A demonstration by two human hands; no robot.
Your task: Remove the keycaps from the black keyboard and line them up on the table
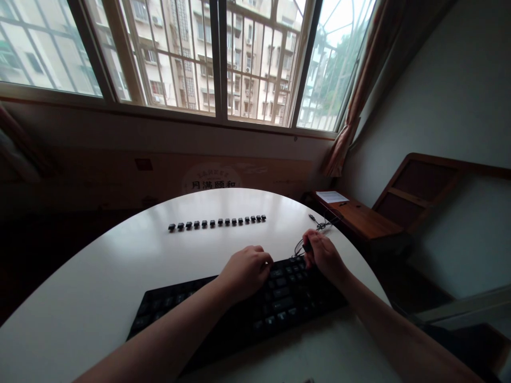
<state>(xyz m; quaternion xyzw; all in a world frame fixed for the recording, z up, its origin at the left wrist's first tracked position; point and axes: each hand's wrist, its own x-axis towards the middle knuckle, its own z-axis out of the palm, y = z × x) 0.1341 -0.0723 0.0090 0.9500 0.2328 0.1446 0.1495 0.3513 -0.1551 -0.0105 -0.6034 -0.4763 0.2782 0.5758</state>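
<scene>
Handling a small black piece (306,247) by the keyboard (283,304).
Right hand (324,256) grips it, best lightly; left hand (245,269) curls over the keyboard, its grip: cannot tell.

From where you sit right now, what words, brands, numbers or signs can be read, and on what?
"月满颐和": on the banner below the window.
Curved lettering above those characters: too blurred to read.
Keyboard: pale key markings, too small and dark to read.
Small black pieces in a row: no readable marking.
Paper on the wooden surface: any print is too small to read.
</scene>
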